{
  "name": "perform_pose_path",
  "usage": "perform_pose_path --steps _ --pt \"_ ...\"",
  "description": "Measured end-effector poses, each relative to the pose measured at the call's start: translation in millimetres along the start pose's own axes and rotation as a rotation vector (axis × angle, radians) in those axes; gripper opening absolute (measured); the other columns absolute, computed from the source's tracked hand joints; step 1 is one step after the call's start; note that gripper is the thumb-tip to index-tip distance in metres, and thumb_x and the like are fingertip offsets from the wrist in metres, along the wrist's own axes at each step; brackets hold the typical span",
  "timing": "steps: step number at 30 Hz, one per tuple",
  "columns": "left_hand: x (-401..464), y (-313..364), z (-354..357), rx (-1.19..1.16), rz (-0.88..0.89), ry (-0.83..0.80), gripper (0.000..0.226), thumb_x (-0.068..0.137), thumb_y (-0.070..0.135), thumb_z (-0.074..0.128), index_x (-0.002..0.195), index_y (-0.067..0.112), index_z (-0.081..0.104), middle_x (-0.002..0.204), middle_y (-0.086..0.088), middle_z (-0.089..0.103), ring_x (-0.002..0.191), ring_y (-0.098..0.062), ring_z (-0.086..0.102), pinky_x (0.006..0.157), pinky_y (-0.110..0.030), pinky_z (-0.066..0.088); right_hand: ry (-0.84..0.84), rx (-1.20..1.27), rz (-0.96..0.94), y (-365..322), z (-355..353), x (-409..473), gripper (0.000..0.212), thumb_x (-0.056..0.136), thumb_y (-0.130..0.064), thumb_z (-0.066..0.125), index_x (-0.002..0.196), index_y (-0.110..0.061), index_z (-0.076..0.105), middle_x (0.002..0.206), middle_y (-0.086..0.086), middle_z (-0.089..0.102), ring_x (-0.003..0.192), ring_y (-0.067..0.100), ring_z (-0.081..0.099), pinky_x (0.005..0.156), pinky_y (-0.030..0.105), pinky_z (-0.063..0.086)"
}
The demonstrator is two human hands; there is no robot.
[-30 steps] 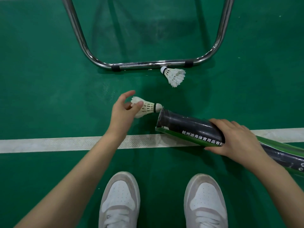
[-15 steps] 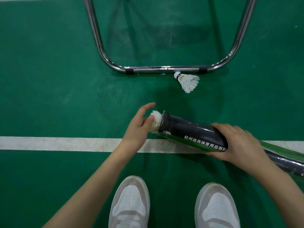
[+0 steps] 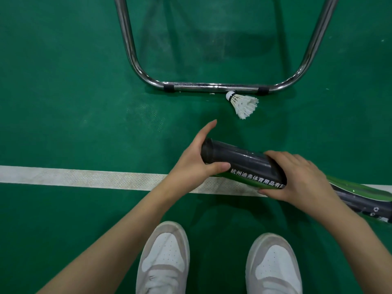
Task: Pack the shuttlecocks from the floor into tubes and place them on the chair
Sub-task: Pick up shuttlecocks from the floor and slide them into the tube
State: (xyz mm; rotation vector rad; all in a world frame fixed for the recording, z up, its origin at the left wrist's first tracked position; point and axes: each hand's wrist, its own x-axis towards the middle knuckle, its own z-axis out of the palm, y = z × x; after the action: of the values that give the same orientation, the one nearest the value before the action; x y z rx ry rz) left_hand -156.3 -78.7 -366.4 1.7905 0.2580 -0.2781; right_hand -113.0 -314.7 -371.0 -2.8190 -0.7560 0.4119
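Observation:
A long black and green shuttlecock tube [image 3: 239, 164] lies slanted across the middle of the head view, its mouth pointing left. My right hand [image 3: 297, 177] grips its middle. My left hand [image 3: 195, 160] covers the mouth, palm against the opening and thumb along the tube's near side, index finger stretched out above. The shuttlecock I pushed in is hidden inside. One white feather shuttlecock [image 3: 244, 102] lies on the green floor just in front of the chair's chrome base bar [image 3: 212, 87].
A white court line [image 3: 84, 177] crosses the green floor under the tube. My two white and grey shoes [image 3: 165, 257] stand at the bottom. The chair's chrome legs rise to both sides at the top; its seat is out of view.
My left hand pushed the shuttlecock fully into the tube's mouth and now covers the opening. My right hand kept its hold on the tube.

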Motion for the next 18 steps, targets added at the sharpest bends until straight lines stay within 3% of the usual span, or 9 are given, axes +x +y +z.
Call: perform_pose_path --steps 2,4,6,11,13,18 --pt "-0.1 -0.2 -4.0 0.015 0.018 0.004 0.091 0.076 0.013 0.078 0.144 0.044 0.025 0.136 0.013 0.044 0.129 -0.004 0.042 0.108 -0.017 0.033 0.007 0.011 -0.003 -3.1 -0.1 1.9 0.083 0.056 -0.052 0.078 0.126 -0.020 0.048 0.115 -0.001 0.059 0.098 0.027 0.055 0.081 0.040 0.042" --pt "0.0 1.8 -7.5 0.027 0.053 0.039 0.094 0.077 0.014 0.077 0.146 0.041 0.020 0.137 0.023 0.035 0.124 0.015 0.032 0.096 0.003 0.027 0.016 0.014 -0.011 -6.3 -1.9 5.9 0.084 0.057 -0.054 0.076 0.128 -0.020 0.047 0.117 -0.001 0.059 0.100 0.026 0.054 0.082 0.040 0.041" --pt "1.2 3.8 -9.2 0.023 0.057 0.112 0.098 0.075 0.014 0.079 0.148 0.039 0.018 0.136 0.028 0.029 0.116 0.024 0.025 0.085 0.011 0.022 0.029 0.011 -0.017 -9.3 -5.3 10.9 0.084 0.058 -0.056 0.075 0.129 -0.020 0.046 0.119 -0.002 0.058 0.101 0.026 0.053 0.083 0.039 0.040" --pt "9.3 19.7 -18.9 -0.008 0.059 0.201 0.105 0.074 0.007 0.078 0.148 0.042 0.013 0.132 0.018 0.047 0.118 0.004 0.049 0.090 0.007 0.028 0.046 0.023 -0.054 -16.4 -24.8 29.7 0.087 0.062 -0.056 0.073 0.135 -0.022 0.039 0.128 -0.004 0.052 0.110 0.022 0.048 0.091 0.038 0.037" --pt "12.8 29.0 -27.7 0.018 0.078 0.191 0.103 0.076 0.007 0.077 0.150 0.038 0.011 0.130 0.013 0.048 0.114 0.009 0.045 0.087 0.008 0.027 0.058 0.019 -0.071 -19.4 -34.1 39.3 0.087 0.063 -0.056 0.073 0.135 -0.024 0.036 0.130 -0.006 0.050 0.111 0.020 0.046 0.092 0.037 0.036" --pt "17.4 49.8 -51.6 0.057 0.173 0.216 0.107 0.075 0.008 0.077 0.150 0.037 0.007 0.146 0.020 0.024 0.135 0.005 0.028 0.098 0.001 0.025 0.123 0.035 -0.105 -31.3 -48.1 55.7 0.086 0.064 -0.054 0.072 0.135 -0.025 0.034 0.128 -0.007 0.048 0.109 0.016 0.045 0.090 0.033 0.035"
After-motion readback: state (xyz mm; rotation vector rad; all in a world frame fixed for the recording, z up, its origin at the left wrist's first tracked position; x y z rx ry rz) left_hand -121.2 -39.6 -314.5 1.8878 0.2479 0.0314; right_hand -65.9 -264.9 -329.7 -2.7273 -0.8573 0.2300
